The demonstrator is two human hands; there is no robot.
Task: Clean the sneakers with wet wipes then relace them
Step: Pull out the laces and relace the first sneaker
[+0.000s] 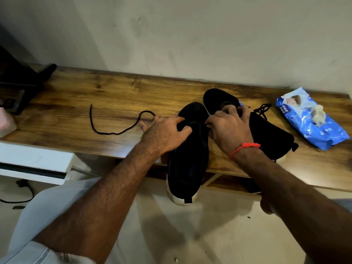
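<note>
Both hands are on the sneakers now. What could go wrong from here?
1. The left sneaker overhangs the wooden shelf edge; if the left hand lets go, it may tip to the floor.
2. The loose lace lies beside that hand and could be swept off.
3. The used wipe on the wipes pack could soil fresh wipes.

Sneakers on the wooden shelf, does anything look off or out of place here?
The near sneaker sticks well past the front edge of the wooden shelf, heel over the floor, steadied by the left hand. One black lace lies loose on the shelf. A crumpled wipe sits on the wipes pack.
</note>
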